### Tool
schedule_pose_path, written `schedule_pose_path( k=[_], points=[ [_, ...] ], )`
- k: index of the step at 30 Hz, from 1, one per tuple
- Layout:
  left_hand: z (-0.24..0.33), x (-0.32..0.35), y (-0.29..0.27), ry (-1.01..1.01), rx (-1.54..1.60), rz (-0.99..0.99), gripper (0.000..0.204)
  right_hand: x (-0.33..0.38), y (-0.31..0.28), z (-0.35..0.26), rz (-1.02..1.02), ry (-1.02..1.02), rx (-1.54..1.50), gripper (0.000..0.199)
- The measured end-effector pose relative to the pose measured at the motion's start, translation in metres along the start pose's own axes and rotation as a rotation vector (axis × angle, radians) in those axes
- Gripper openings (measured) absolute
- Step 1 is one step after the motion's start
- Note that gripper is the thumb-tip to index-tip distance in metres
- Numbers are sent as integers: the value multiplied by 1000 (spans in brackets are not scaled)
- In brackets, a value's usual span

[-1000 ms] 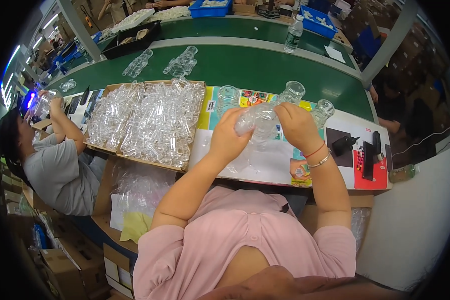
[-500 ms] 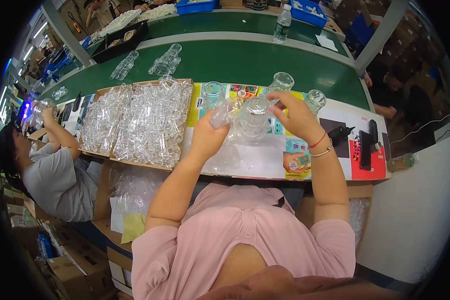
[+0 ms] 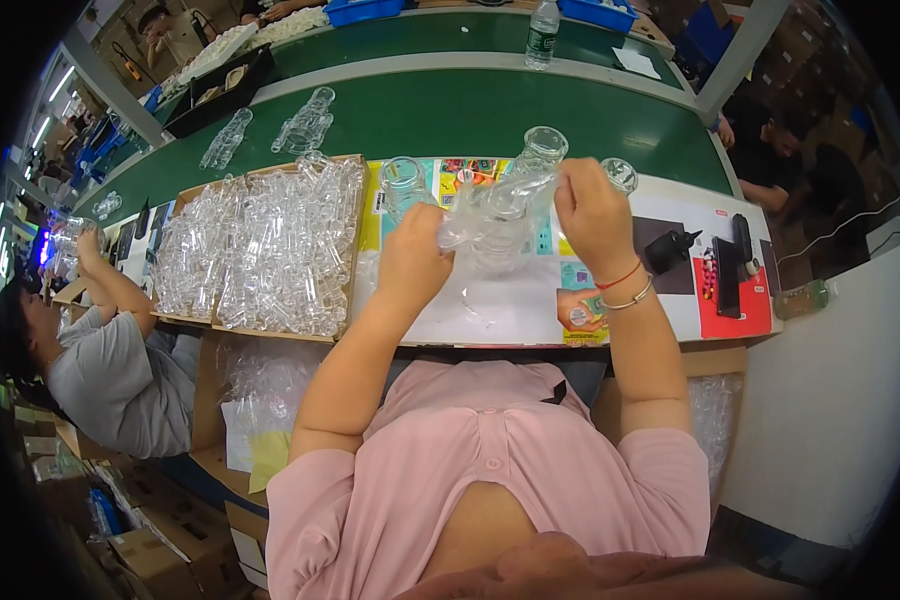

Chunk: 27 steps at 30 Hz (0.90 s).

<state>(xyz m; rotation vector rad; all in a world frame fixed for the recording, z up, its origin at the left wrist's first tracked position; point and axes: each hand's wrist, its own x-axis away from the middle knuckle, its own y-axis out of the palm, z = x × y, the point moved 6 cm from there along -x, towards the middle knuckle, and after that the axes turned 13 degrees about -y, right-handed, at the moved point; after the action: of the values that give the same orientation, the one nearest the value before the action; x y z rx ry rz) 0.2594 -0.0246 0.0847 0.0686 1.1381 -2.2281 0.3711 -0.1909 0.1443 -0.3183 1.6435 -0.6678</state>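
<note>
A thin clear plastic bag is stretched between my two hands over the work surface. My left hand is closed on its left side, with a bunched clear part showing past the fingers. My right hand pinches the upper right edge of the plastic. Below the film, between the hands, is a clear round glass vessel; whether it sits inside the bag or behind it I cannot tell. Just beyond stand more clear glass vessels: one at the left, a taller one, and one near my right hand.
Cardboard trays full of small clear pieces lie at my left. More clear glass pieces rest on the green table. A black bottle and a phone are at the right. A person works at far left.
My right hand has moved from beside the round glass vessel to the plastic's edge, closing on it and drawing it up to the right. My left hand keeps its hold. The whole view has shifted slightly.
</note>
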Motion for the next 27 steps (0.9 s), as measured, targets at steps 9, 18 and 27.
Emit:
schedule_pose_path(
  k=[9, 18, 27],
  points=[
    [53, -8, -83, 293, 245, 290, 29, -66, -27, -20, 225, 328, -1041, 9],
    [-41, 86, -99, -290, 1099, 68, 38, 10, -12, -120, -91, -124, -1127, 33],
    [-100, 146, -74, -493, 505, -10, 20, 77, 40, -143, -455, 41, -1238, 59]
  ],
)
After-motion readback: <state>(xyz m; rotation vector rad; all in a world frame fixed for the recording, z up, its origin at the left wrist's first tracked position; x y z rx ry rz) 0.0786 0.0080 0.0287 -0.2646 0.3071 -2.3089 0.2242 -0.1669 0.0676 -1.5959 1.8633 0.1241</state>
